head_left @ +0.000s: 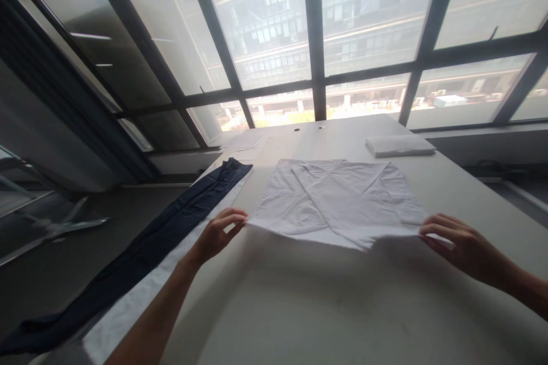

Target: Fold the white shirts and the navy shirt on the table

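Observation:
A white garment (329,199) with visible seams and diagonal overlapping layers lies spread on a white table (274,308). Its exact kind cannot be made out. My left hand (220,234) pinches its near left corner between thumb and fingers. At the near right corner, my right hand (456,245) grips the edge in the same way. Between the two hands the near edge is lifted a little off the tabletop and sags in the middle, casting a shadow below.
Dark navy cloth (171,228) lies along the table's left edge, over white fabric (141,308). A folded white cloth (400,145) sits at the far right. White sheets (242,141) lie at the far left. Large windows (274,23) stand behind the table.

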The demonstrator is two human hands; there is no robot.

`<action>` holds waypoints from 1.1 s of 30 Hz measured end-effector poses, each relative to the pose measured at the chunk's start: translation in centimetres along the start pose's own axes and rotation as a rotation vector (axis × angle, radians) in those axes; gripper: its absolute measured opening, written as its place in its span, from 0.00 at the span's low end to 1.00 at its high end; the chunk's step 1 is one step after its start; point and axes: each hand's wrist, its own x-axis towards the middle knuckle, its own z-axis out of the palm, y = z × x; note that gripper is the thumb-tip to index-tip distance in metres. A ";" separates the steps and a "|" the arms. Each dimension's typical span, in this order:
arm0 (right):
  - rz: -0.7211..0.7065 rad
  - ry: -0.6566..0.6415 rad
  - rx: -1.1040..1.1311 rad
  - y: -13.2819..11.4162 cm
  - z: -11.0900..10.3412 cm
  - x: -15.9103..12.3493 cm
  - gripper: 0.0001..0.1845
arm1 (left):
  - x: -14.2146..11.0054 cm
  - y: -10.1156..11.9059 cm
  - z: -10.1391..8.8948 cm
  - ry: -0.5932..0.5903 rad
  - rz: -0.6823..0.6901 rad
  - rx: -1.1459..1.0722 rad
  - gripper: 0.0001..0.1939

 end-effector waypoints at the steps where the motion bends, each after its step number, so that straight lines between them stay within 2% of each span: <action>1: 0.019 -0.035 0.031 0.4 -0.1 0.4 0.10 | 0.7 -0.3 0.1 0.038 -0.030 -0.020 0.08; 3: 0.096 -0.086 0.090 1.1 -0.2 1.3 0.10 | 2.3 -1.1 0.7 0.106 -0.095 -0.052 0.11; 6: 0.259 -0.082 0.131 2.3 0.2 2.8 0.13 | 4.7 -2.6 2.4 0.166 -0.221 -0.072 0.16; 11: 0.414 -0.079 0.068 4.5 1.6 5.6 0.17 | 8.4 -5.8 6.1 0.162 -0.469 0.023 0.22; 15: 0.428 -0.149 -0.015 6.0 2.6 7.2 0.18 | 9.6 -7.8 8.5 0.110 -0.497 0.086 0.18; 20: 0.447 -0.209 -0.127 6.9 4.1 7.2 0.16 | 9.0 -8.6 10.3 0.034 -0.503 0.178 0.14; 24: 0.442 -0.208 -0.203 7.1 5.0 6.3 0.14 | 8.6 -8.7 10.8 0.006 -0.504 0.273 0.15; 28: 0.398 -0.192 -0.215 7.0 5.0 5.8 0.13 | 9.2 -7.8 10.3 0.014 -0.508 0.359 0.15; 31: 0.331 -0.124 -0.296 6.4 4.7 6.1 0.14 | 10.3 -5.1 10.2 0.053 -0.426 0.484 0.17; 33: 0.274 -0.036 -0.360 5.0 4.7 6.7 0.14 | 11.3 -2.1 11.0 0.038 -0.270 0.526 0.19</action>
